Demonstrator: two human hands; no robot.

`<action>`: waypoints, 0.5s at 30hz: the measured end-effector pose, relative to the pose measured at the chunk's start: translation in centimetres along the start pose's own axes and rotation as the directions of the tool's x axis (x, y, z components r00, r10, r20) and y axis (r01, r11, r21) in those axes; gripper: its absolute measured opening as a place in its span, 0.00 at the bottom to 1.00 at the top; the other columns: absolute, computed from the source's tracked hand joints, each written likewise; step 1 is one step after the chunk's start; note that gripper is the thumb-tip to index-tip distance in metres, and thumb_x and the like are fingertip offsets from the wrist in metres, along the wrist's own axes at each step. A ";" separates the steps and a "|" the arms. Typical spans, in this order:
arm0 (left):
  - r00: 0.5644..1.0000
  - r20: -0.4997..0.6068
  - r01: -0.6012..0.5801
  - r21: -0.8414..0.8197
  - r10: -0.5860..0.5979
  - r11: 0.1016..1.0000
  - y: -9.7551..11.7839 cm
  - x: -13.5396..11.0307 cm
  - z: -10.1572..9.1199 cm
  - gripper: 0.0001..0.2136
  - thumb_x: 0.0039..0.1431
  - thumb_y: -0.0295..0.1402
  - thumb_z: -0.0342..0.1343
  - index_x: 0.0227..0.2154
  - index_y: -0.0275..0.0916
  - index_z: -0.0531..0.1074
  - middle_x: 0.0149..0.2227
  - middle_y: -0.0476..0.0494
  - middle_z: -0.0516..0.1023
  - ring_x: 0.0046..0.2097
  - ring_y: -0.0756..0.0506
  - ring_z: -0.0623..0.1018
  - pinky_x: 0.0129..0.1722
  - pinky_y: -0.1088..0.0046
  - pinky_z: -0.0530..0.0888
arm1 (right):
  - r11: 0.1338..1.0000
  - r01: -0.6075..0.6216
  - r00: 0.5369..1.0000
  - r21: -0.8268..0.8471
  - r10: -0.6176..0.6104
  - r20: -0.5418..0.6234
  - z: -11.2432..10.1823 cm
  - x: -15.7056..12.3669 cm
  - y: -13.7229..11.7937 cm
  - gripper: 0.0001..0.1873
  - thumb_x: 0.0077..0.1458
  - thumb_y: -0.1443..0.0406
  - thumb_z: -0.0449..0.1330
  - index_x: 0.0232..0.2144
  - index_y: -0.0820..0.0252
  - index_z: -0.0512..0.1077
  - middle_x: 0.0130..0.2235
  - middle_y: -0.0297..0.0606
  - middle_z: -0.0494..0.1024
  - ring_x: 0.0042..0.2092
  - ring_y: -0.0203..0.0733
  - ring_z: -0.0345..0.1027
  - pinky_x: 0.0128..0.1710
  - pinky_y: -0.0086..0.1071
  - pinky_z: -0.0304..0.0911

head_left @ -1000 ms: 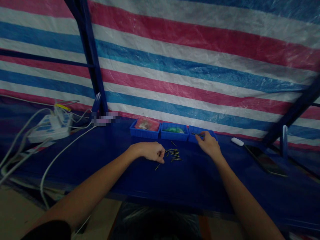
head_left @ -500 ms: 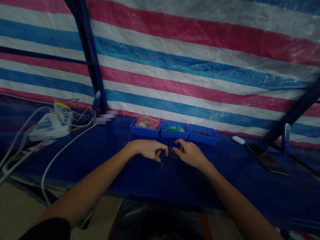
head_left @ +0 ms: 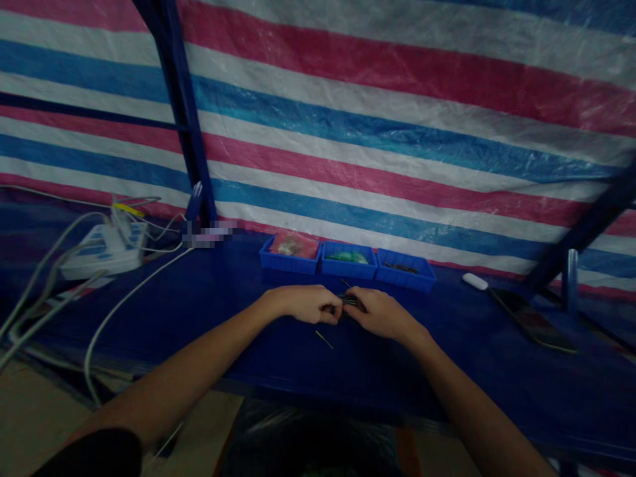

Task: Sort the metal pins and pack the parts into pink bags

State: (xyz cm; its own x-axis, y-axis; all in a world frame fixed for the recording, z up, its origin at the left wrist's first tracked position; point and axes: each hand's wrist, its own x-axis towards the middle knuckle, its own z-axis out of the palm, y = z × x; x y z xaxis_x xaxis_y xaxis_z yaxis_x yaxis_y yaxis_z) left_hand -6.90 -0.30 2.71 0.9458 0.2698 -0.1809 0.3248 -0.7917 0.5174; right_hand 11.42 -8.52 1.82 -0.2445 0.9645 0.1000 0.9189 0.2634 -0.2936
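Both hands meet over the blue table, fingertips almost touching. Between them lies a bunch of thin, dark metal screws (head_left: 349, 301), partly covered by the fingers. My right hand (head_left: 380, 310) is closed around the bunch from the right. On the other side, my left hand (head_left: 313, 305) has its fingers curled together at the bunch's left end; what sits inside them is hidden. One loose screw (head_left: 324, 339) lies nearer the front edge, just below my left hand. Another small screw (head_left: 346, 283) rests beyond the fingertips, towards the bins.
Three blue bins stand in a row behind the hands: one with a reddish bag (head_left: 293, 245), one with a green bag (head_left: 348, 255), one with dark metal pieces (head_left: 402, 267). A phone (head_left: 531, 318) and a white case (head_left: 475, 281) lie right; a power strip (head_left: 102, 255) with cables sits left.
My hands have come together, and their fingers have closed in on the scattered screws, now gathered into a bunch. The loose screw near my left hand has turned and lies slightly closer to me.
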 end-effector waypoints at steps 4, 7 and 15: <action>0.997 0.072 0.033 0.022 -0.035 0.999 0.5 -0.7 -0.5 0.16 0.46 0.39 0.64 0.36 0.38 0.72 0.30 0.51 0.69 0.32 0.51 0.70 0.29 0.80 0.65 | 1.000 0.005 1.000 -0.010 -0.005 0.024 -0.2 -0.1 -0.1 0.16 0.58 0.58 0.52 0.46 0.56 0.69 0.40 0.39 0.77 0.39 0.41 0.70 0.37 0.31 0.59; 0.995 0.095 0.005 0.064 -0.011 0.998 0.8 -0.9 -0.5 0.15 0.43 0.35 0.66 0.35 0.39 0.73 0.33 0.50 0.68 0.36 0.50 0.70 0.33 0.79 0.65 | 1.000 0.015 1.000 -0.007 -0.015 0.024 -0.2 -0.1 -0.2 0.16 0.58 0.59 0.52 0.46 0.56 0.69 0.42 0.40 0.76 0.42 0.42 0.70 0.39 0.32 0.59; 0.997 -0.058 0.064 0.165 -0.055 0.984 0.4 0.0 0.4 0.02 0.58 0.26 0.51 0.31 0.36 0.68 0.29 0.49 0.68 0.32 0.50 0.69 0.31 0.77 0.64 | 0.999 0.037 0.999 -0.018 -0.037 0.010 -0.1 -0.2 -0.1 0.16 0.58 0.59 0.53 0.47 0.57 0.69 0.42 0.41 0.76 0.41 0.42 0.69 0.38 0.32 0.58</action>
State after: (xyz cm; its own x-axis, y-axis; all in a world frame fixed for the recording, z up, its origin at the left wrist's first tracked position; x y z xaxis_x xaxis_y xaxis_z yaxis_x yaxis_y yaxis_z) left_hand -6.77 -0.81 2.59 0.9251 0.3442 -0.1603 0.3794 -0.8525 0.3596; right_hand 11.43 -8.74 1.90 -0.2815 0.9542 0.1013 0.9147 0.2988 -0.2721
